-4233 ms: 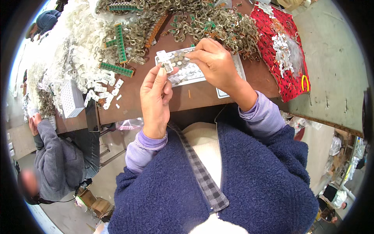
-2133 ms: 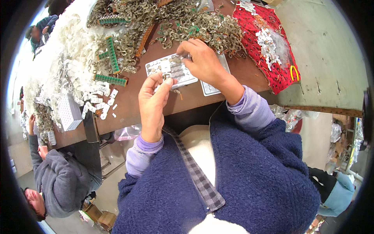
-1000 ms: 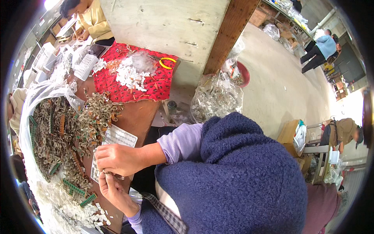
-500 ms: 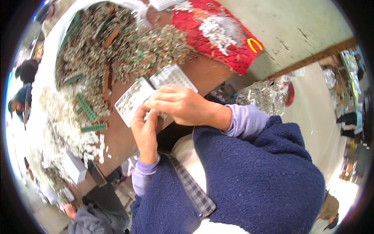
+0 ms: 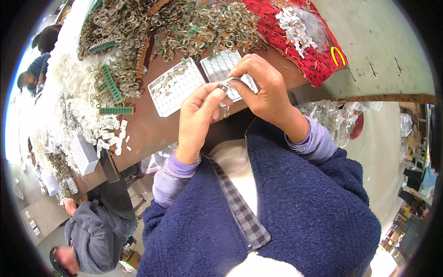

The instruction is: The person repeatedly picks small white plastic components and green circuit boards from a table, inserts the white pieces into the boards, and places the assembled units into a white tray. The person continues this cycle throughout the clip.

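My left hand (image 5: 199, 113) is closed, its thumb and fingers pinching several small silvery metal pieces (image 5: 224, 110), one hanging below the fingertips. My right hand (image 5: 266, 90) meets it from the right, thumb and index finger pinched on a small pale piece beside the left fingertips. Its exact kind is too small to make out. Just beyond the hands lie two white plastic trays. Round, coin-like metal discs partly fill the left tray (image 5: 162, 107). Rows of round hollows show in the right tray (image 5: 213, 64), partly hidden behind my right hand.
A large heap of metal clips (image 5: 212, 27) covers the far table, with green strips (image 5: 110, 83) among them. White plastic bits (image 5: 108, 136) spread left. Yellow-handled pliers (image 5: 338, 56) lie on a red cloth (image 5: 318, 69). A co-worker in a grey jacket (image 5: 99, 235) sits lower left.
The view has shifted, so the trays and heap sit differently. My right hand has drawn back from over the left one, and the pinched pieces now show between the fingertips.
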Action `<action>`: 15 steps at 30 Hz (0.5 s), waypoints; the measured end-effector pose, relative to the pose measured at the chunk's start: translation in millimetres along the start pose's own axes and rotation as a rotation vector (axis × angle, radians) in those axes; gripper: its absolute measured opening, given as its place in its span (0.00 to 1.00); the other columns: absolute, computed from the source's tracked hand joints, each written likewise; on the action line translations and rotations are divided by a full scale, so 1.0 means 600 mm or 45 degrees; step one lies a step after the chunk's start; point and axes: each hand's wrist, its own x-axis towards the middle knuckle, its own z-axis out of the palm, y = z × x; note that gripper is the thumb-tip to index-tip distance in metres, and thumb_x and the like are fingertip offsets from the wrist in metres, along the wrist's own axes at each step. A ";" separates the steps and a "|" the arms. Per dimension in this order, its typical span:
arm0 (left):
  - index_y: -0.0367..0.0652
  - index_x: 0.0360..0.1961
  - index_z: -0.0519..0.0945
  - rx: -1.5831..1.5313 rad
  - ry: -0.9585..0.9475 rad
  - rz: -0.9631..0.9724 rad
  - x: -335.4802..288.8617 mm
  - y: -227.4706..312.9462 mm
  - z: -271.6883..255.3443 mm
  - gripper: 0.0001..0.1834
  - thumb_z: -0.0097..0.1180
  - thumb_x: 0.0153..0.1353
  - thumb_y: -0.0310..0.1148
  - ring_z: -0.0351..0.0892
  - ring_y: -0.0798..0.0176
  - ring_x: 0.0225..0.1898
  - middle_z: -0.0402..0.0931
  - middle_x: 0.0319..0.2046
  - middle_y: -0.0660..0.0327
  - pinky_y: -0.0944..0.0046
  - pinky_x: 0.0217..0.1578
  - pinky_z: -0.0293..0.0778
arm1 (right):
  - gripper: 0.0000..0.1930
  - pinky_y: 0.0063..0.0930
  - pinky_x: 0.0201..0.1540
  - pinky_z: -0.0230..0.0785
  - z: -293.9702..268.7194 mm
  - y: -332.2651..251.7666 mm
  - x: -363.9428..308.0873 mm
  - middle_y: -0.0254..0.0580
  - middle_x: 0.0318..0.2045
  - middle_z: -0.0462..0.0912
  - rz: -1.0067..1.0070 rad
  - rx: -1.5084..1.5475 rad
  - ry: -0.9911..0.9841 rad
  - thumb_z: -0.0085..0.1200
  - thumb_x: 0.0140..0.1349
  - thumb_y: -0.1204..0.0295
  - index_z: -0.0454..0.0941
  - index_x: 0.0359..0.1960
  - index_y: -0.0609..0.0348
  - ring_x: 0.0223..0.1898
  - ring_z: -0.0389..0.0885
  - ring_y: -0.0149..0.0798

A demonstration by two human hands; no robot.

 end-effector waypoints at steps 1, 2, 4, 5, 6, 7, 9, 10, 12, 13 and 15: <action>0.41 0.57 0.86 -0.078 -0.013 -0.067 0.001 0.002 0.004 0.14 0.62 0.78 0.36 0.69 0.83 0.27 0.90 0.40 0.65 0.79 0.26 0.63 | 0.10 0.35 0.43 0.78 -0.003 0.003 -0.001 0.45 0.35 0.84 -0.055 -0.075 0.039 0.70 0.58 0.84 0.82 0.39 0.63 0.39 0.85 0.44; 0.41 0.58 0.86 -0.070 -0.021 -0.085 0.003 0.004 0.007 0.14 0.62 0.78 0.35 0.68 0.83 0.27 0.90 0.41 0.64 0.79 0.26 0.63 | 0.09 0.38 0.43 0.77 -0.004 0.006 -0.002 0.46 0.35 0.84 -0.041 -0.083 0.064 0.70 0.58 0.82 0.82 0.37 0.62 0.39 0.85 0.48; 0.41 0.59 0.85 -0.067 -0.047 -0.100 0.008 0.006 0.015 0.14 0.63 0.78 0.35 0.68 0.83 0.26 0.91 0.43 0.63 0.79 0.26 0.62 | 0.07 0.44 0.43 0.76 -0.005 0.012 -0.007 0.47 0.35 0.85 0.003 -0.094 0.131 0.69 0.57 0.79 0.82 0.35 0.59 0.39 0.84 0.54; 0.41 0.59 0.85 -0.018 -0.045 -0.087 0.012 0.005 0.019 0.14 0.63 0.77 0.35 0.68 0.83 0.26 0.90 0.42 0.64 0.79 0.25 0.61 | 0.07 0.44 0.43 0.76 -0.005 0.013 -0.011 0.47 0.35 0.85 0.046 -0.096 0.152 0.69 0.57 0.79 0.83 0.35 0.59 0.39 0.84 0.54; 0.41 0.59 0.85 0.014 -0.054 -0.049 0.017 0.003 0.024 0.15 0.63 0.77 0.35 0.68 0.83 0.26 0.89 0.40 0.66 0.80 0.25 0.60 | 0.08 0.44 0.43 0.77 -0.006 0.014 -0.015 0.47 0.36 0.85 0.089 -0.109 0.169 0.70 0.57 0.79 0.83 0.35 0.59 0.40 0.85 0.53; 0.41 0.59 0.85 0.043 -0.053 -0.018 0.022 0.001 0.029 0.15 0.63 0.77 0.35 0.67 0.83 0.26 0.89 0.39 0.67 0.80 0.24 0.59 | 0.08 0.44 0.43 0.77 -0.007 0.014 -0.020 0.47 0.36 0.85 0.136 -0.120 0.182 0.70 0.56 0.79 0.83 0.35 0.59 0.41 0.85 0.52; 0.41 0.59 0.85 -0.020 0.028 -0.023 0.026 -0.005 0.041 0.15 0.64 0.77 0.34 0.67 0.83 0.25 0.85 0.36 0.70 0.80 0.22 0.56 | 0.09 0.45 0.44 0.78 -0.012 0.015 -0.028 0.45 0.37 0.86 0.067 -0.082 0.199 0.71 0.56 0.80 0.84 0.36 0.59 0.42 0.85 0.51; 0.40 0.58 0.85 -0.054 0.069 -0.026 0.031 -0.006 0.048 0.15 0.64 0.76 0.34 0.67 0.83 0.25 0.84 0.34 0.71 0.80 0.22 0.55 | 0.10 0.45 0.44 0.78 -0.015 0.017 -0.032 0.44 0.38 0.86 0.031 -0.067 0.208 0.72 0.55 0.80 0.84 0.36 0.59 0.42 0.86 0.51; 0.41 0.57 0.85 -0.076 0.052 -0.042 0.042 -0.009 0.063 0.14 0.64 0.76 0.35 0.69 0.83 0.25 0.81 0.31 0.73 0.80 0.21 0.54 | 0.14 0.41 0.43 0.79 -0.025 0.018 -0.040 0.43 0.41 0.87 -0.083 -0.086 0.183 0.74 0.52 0.82 0.85 0.40 0.59 0.42 0.86 0.49; 0.41 0.57 0.85 -0.098 0.032 -0.053 0.049 -0.011 0.073 0.13 0.64 0.77 0.35 0.70 0.83 0.24 0.79 0.30 0.74 0.80 0.20 0.54 | 0.17 0.38 0.42 0.79 -0.033 0.021 -0.044 0.44 0.42 0.87 -0.107 -0.154 0.184 0.75 0.51 0.83 0.85 0.42 0.59 0.42 0.87 0.47; 0.40 0.56 0.84 -0.087 -0.049 -0.166 0.060 -0.017 0.095 0.13 0.63 0.78 0.36 0.71 0.83 0.24 0.81 0.32 0.72 0.81 0.19 0.54 | 0.16 0.40 0.40 0.77 -0.053 0.032 -0.050 0.43 0.38 0.86 -0.112 -0.219 0.227 0.74 0.49 0.83 0.83 0.39 0.59 0.39 0.85 0.48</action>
